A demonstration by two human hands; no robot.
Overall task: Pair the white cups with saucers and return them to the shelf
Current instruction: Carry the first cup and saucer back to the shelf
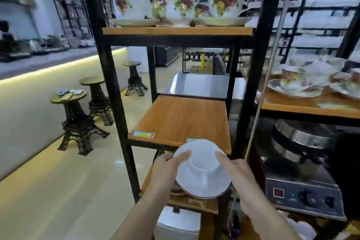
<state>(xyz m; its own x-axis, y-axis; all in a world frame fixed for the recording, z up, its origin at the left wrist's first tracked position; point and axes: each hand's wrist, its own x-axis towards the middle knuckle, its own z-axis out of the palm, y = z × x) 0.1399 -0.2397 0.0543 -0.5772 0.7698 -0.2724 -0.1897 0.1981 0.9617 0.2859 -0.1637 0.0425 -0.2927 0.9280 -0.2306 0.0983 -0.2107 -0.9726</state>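
A white cup (202,154) sits on a white saucer (204,187) with a dark rim, held up in front of the black-framed shelf unit. My left hand (167,169) grips the saucer's left edge, thumb lying on top. My right hand (235,171) holds the right edge, thumb pointing at the cup. The pair hovers just before the front edge of the middle wooden shelf (181,119), whose board is bare apart from two small stickers. A lower shelf board (187,203) is mostly hidden behind the saucer and my arms.
Floral teacups and a teapot (175,6) fill the top shelf. The right-hand shelf (311,106) carries more floral cups on saucers, with a metal appliance (303,173) below. Eiffel-tower stools (78,121) stand at left. A white box (178,224) sits on the floor.
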